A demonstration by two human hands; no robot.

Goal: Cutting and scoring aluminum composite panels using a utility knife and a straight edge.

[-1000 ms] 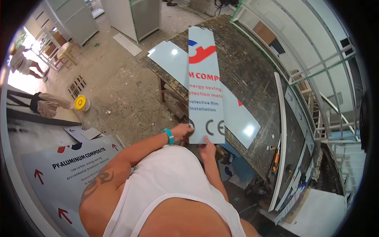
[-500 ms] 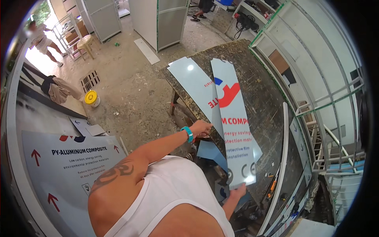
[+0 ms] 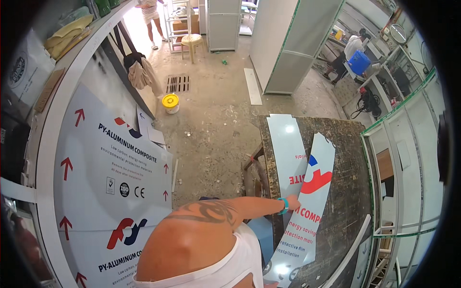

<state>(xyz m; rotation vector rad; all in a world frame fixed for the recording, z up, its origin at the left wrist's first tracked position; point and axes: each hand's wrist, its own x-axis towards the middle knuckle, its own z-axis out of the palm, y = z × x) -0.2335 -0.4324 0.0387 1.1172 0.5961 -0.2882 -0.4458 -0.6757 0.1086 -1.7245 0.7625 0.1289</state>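
Observation:
A long pale-blue composite panel strip [image 3: 314, 192], with red and blue print and a notched far end, lies slantwise over the workbench. My left hand [image 3: 292, 205], below a turquoise wristband, grips its left edge about midway, fingers closed. At the bottom of the picture only a sliver of my right hand [image 3: 272, 285] shows, closed at the strip's near end; most of it is cut off. Beneath and to the left is another pale panel strip [image 3: 283, 144], lying flat along the bench's left side and partly covered by the held one.
The dark, worn workbench [image 3: 348, 158] carries a white metal bar [image 3: 353, 245] on its right. Large printed panels [image 3: 115, 192] lean at left. A yellow-lidded bucket [image 3: 170, 102] and a plastic stool [image 3: 192, 42] stand on the floor. Two people are farther off, beyond tall cabinets [image 3: 283, 48].
My view has swung left and up, so the bench appears lower and farther right. The held strip has turned, its near end now more to the left. Both hands stay on it.

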